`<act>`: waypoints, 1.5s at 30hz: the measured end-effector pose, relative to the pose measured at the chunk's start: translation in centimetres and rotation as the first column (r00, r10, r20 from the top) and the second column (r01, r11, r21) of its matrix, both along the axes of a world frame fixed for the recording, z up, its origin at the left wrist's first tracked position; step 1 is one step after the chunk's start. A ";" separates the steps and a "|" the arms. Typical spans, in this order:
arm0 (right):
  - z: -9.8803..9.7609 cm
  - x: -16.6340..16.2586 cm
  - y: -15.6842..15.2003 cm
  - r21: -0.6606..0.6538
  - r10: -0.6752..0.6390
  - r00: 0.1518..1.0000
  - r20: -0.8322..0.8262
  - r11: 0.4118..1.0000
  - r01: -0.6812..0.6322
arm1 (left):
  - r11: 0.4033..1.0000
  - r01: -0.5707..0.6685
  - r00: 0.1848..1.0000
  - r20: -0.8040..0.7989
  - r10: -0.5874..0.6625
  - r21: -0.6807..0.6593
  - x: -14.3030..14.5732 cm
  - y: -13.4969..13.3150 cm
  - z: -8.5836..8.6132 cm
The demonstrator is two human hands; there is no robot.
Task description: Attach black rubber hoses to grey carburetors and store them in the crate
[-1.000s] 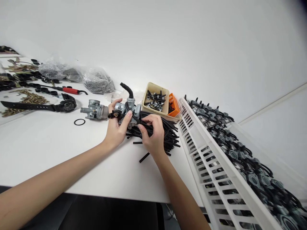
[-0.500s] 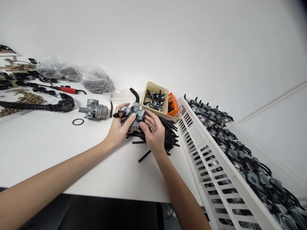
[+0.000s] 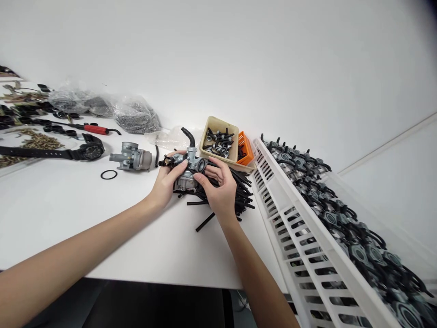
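Note:
A grey metal carburetor (image 3: 186, 169) with a curved black hose on top is held over the white table (image 3: 68, 214). My left hand (image 3: 167, 182) grips its left side, thumb on top. My right hand (image 3: 218, 191) closes on its right side, fingertips at the round black port. Under my right hand lies a pile of short black hoses (image 3: 235, 191). One loose hose piece (image 3: 205, 222) lies nearer the table edge. A second carburetor (image 3: 131, 157) rests on the table to the left, beside a black O-ring (image 3: 109, 174).
A beige bin of black fittings (image 3: 220, 141) and a small orange basket (image 3: 246, 149) stand behind the hoses. White slatted trays (image 3: 300, 237) at right hold several carburetors. At far left lie a black wristwatch (image 3: 85, 150), a red-handled tool (image 3: 95, 129) and plastic bags of parts (image 3: 134, 114).
My right hand has left the black hose it pinched and moved onto the carburetor's right side. The carburetor has been turned between both hands, its round port now facing me.

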State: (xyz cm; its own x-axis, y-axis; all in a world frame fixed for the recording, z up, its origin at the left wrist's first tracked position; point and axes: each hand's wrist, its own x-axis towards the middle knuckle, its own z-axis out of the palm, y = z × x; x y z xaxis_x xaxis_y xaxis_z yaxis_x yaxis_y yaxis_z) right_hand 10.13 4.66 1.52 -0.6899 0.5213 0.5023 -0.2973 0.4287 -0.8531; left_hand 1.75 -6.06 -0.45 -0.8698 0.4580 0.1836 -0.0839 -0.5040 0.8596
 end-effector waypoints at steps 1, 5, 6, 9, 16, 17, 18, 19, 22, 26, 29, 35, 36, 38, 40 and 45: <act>0.1 0.1 0.0 0.052 -0.031 0.999 -0.013 0.998 0.032 | 1.000 0.006 1.000 0.015 -0.007 0.011 0.0 0.0 0.1; 0.6 0.5 0.4 0.094 -0.066 0.993 -0.093 0.993 0.075 | 0.993 0.109 0.990 0.084 -0.113 0.049 0.5 -0.3 0.9; 0.8 0.5 0.6 0.062 -0.052 0.993 -0.108 0.996 0.058 | 0.985 0.164 0.979 0.113 -0.170 0.055 0.6 -0.3 1.1; 1.0 0.5 1.1 -0.094 0.030 0.991 -0.128 0.995 -0.042 | 0.940 0.331 0.921 0.188 -0.340 0.083 1.1 -0.3 1.3; 1.6 0.7 1.2 -0.432 0.307 0.948 -0.087 0.846 -0.313 | 0.844 0.532 0.829 0.159 -0.536 0.070 1.6 -0.4 0.8; 1.7 0.9 1.2 -0.442 0.339 0.938 -0.076 0.831 -0.337 | 0.838 0.542 0.822 0.166 -0.545 0.067 1.6 -0.5 0.8; 1.8 1.0 1.2 -0.449 0.372 0.926 -0.067 0.817 -0.361 | 0.832 0.551 0.815 0.179 -0.552 0.060 1.7 -0.6 0.9; 1.8 1.1 1.3 -0.455 0.403 0.913 -0.063 0.803 -0.385 | 0.825 0.563 0.805 0.195 -0.560 0.048 1.7 -0.7 0.9; 1.6 1.2 1.7 -0.477 0.462 0.884 -0.064 0.764 -0.434 | 0.806 0.592 0.780 0.243 -0.576 0.008 1.8 -0.8 1.0; 1.2 1.1 2.0 -0.510 0.472 0.877 -0.087 0.735 -0.447 | 0.808 0.589 0.783 0.249 -0.570 -0.003 1.8 -0.8 1.0; 1.2 0.8 1.8 -0.556 0.454 0.880 -0.139 0.700 -0.449 | 0.823 0.568 0.796 0.255 -0.549 -0.002 1.9 -0.7 1.0; 1.4 0.5 1.7 -0.615 0.395 0.902 -0.173 0.672 -0.412 | 0.826 0.563 0.800 0.248 -0.547 0.007 1.9 -0.7 1.2; 1.4 0.5 1.7 -0.614 0.382 0.909 -0.165 0.682 -0.398 | 0.823 0.568 0.797 0.249 -0.551 0.005 1.8 -0.7 1.1; 1.4 0.5 1.8 -0.603 0.362 0.921 -0.146 0.705 -0.372 | 0.813 0.582 0.786 0.253 -0.564 0.003 1.8 -0.7 1.1; 1.4 0.5 1.8 -0.595 0.353 0.926 -0.134 0.719 -0.360 | 0.801 0.599 0.775 0.250 -0.581 0.005 1.7 -0.8 1.0; 1.4 0.5 2.0 -0.604 0.369 0.918 -0.145 0.702 -0.378 | 0.785 0.619 0.762 0.238 -0.602 0.005 1.6 -0.8 0.9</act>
